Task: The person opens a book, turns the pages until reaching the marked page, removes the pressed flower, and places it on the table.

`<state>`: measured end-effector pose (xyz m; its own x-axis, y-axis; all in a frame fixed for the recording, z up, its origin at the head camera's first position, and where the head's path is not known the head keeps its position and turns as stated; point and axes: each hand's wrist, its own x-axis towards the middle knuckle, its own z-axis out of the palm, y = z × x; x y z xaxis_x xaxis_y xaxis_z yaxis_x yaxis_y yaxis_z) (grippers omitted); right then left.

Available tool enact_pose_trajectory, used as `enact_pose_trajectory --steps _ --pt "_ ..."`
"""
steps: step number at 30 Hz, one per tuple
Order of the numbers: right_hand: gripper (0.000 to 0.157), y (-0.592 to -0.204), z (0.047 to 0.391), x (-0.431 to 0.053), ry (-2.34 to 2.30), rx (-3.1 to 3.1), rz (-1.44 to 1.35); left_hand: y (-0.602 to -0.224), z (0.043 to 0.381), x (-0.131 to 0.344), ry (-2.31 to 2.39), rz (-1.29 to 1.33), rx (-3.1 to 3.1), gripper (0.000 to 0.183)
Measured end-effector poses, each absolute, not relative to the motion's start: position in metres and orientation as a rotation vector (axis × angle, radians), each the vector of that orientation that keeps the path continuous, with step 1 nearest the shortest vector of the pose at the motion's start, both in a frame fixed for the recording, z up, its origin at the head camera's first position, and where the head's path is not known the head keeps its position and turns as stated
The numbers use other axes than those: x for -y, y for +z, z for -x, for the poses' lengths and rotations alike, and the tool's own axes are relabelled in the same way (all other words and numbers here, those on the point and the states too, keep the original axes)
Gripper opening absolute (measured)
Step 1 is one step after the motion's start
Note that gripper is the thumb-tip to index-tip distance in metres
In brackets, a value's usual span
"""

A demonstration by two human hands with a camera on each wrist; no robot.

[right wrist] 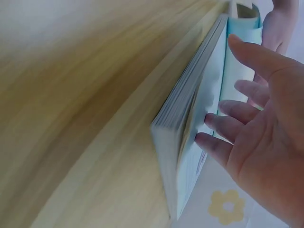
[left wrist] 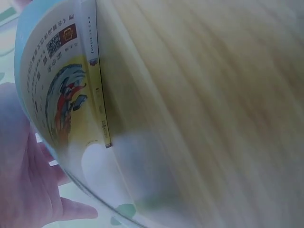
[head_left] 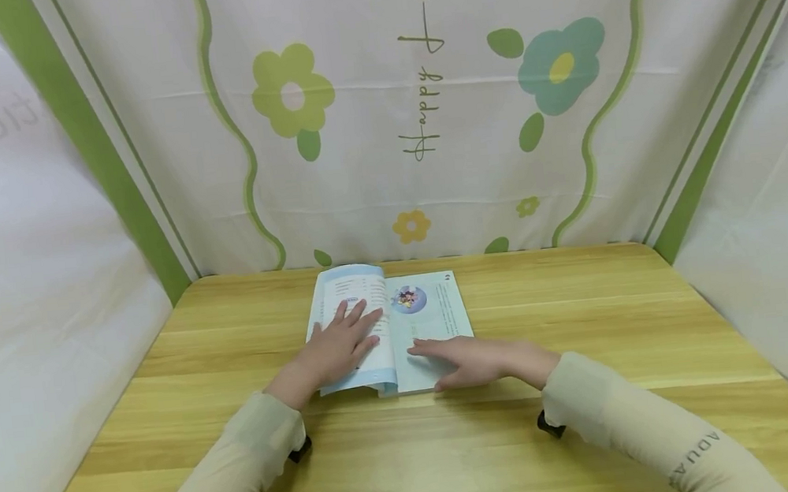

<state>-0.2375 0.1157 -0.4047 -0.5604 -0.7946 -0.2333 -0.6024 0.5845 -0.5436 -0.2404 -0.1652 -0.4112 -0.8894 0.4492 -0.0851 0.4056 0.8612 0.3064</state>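
An open paperback book (head_left: 437, 321) lies on the table, its right page showing a round coloured picture and lines of print. My left hand (head_left: 338, 348) rests with spread fingers on the left leaf (head_left: 351, 288), which bows up off the table. From the left wrist view, the bowed cover (left wrist: 52, 61) shows printing, a square code and a yellow picture beside the spine. Over the lower part of the right page is my right hand (head_left: 467, 358), fingers extended. In the right wrist view its fingertips (right wrist: 202, 138) meet the page above the thick page block (right wrist: 190, 90).
The wood-grain table (head_left: 415, 466) extends around the book on all sides. Behind its far edge hangs a white curtain (head_left: 372, 161) with printed flowers, and more white fabric (head_left: 37, 312) closes off the left and right. Black bands (head_left: 300, 450) sit at both wrists.
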Motion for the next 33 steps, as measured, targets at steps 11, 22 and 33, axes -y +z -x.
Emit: enact_pose_trajectory --steps 11,22,33 --pt "0.063 -0.411 0.243 -0.139 -0.506 -2.396 1.132 -0.412 0.242 0.17 0.447 -0.669 -2.869 0.06" --pt "0.067 -0.413 0.243 -0.153 -0.518 -2.407 1.09 -0.41 0.24 0.174 0.467 -0.612 -2.888 0.061" --pt "0.069 -0.413 0.243 -0.161 -0.555 -2.385 1.093 -0.411 0.241 0.177 0.413 -0.617 -2.91 0.059"
